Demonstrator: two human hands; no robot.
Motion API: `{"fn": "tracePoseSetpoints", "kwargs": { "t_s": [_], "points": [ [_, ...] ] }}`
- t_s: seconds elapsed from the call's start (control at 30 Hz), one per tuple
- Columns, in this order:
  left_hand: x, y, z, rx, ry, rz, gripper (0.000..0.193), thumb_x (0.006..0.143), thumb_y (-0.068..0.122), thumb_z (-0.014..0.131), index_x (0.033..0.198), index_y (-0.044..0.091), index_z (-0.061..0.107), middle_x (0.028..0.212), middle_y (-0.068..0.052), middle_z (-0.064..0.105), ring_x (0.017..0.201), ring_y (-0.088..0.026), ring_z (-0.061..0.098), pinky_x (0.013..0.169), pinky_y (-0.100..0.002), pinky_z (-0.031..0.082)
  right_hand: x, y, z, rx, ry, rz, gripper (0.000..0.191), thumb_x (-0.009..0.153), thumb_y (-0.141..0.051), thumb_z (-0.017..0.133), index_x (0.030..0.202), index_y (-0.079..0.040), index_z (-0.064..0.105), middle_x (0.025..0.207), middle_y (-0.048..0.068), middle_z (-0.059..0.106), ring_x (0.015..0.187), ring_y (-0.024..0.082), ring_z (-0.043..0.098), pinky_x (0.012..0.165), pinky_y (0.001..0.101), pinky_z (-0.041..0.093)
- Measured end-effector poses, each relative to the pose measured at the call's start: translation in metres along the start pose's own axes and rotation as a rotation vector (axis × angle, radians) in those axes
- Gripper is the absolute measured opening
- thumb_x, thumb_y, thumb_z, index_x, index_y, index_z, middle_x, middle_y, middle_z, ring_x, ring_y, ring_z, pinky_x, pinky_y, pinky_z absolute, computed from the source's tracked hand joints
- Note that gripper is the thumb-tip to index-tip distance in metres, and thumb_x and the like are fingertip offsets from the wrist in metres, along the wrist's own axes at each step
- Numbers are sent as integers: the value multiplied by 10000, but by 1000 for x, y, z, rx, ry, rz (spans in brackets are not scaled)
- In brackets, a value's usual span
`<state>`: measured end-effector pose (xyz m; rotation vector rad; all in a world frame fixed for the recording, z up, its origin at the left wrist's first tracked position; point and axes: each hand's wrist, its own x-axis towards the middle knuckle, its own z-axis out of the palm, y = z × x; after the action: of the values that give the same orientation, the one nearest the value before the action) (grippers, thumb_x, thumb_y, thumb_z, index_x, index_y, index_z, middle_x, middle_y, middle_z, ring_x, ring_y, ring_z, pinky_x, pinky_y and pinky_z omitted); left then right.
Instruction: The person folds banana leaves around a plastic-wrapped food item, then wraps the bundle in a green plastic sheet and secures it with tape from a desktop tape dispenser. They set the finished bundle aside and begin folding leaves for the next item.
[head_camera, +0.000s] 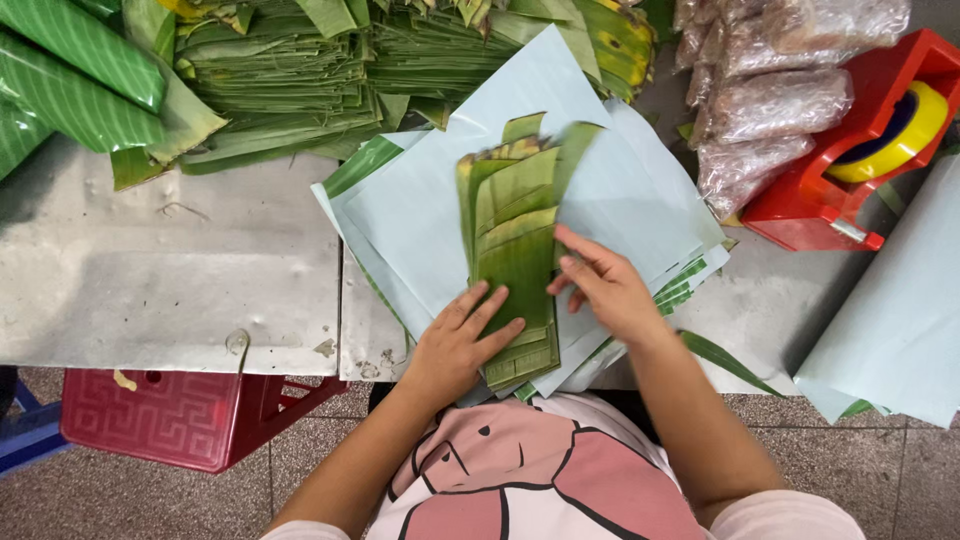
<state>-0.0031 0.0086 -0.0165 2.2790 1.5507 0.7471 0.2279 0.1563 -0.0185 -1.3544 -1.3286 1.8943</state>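
Note:
A narrow stack of cut green banana leaves (515, 225) lies lengthwise on a pile of pale blue paper sheets (420, 215) on the grey table (170, 270). My left hand (460, 345) rests flat on the near end of the leaf stack, fingers spread. My right hand (600, 285) presses on the stack's right edge, fingertips on the leaves and the heel of the hand on the paper. Neither hand grips anything.
A big heap of banana leaves (300, 75) fills the table's far side. Clear bags of pinkish filling (770, 95) lie far right beside a red tape dispenser (860, 150) with yellow tape. More pale paper (900, 310) lies at right. A red plastic crate (170, 415) stands under the table.

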Motion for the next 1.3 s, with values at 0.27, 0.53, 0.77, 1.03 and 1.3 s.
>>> {"fn": "tracePoseSetpoints", "kwargs": {
  "t_s": [0.27,0.53,0.77,1.03,1.3],
  "points": [
    [2,-1,-12,-6,-105,1,644,639,39,706,1263,198,691,1539,-89,511,1427,-343,456,1138,-494,417,43,-111,-139,-1328,693,-969,562,823,88,612,1375,-23,604,1347,173,622,1285,390,547,1167,459,413],
    [5,2,-15,9,-78,109,704,568,110,739,1268,149,679,1471,-82,553,1336,-332,502,1100,-510,417,65,-164,-153,-1377,655,-968,461,764,17,658,1218,6,579,1189,193,610,1106,418,543,1001,504,434],
    [-7,0,-3,100,-36,196,580,706,210,727,1278,113,703,1447,-42,592,1256,-261,569,1055,-412,480,-30,-60,15,-1057,17,-415,636,647,-220,862,1233,-77,660,1029,152,680,895,341,678,797,468,553],
    [12,7,-20,-30,170,151,420,758,175,678,1174,162,740,1240,-73,681,1135,-283,614,960,-413,492,-24,-41,8,-834,-432,-645,636,836,-241,775,1437,-108,616,1536,147,583,1286,320,560,1102,490,406],
    [91,-32,-30,-513,-117,-452,287,890,301,773,1081,90,732,880,-154,709,810,-348,679,727,-428,540,-9,-35,7,-754,-96,-479,520,819,-407,831,1215,-110,671,1346,116,611,1264,318,581,1031,427,486]
  ]
}}
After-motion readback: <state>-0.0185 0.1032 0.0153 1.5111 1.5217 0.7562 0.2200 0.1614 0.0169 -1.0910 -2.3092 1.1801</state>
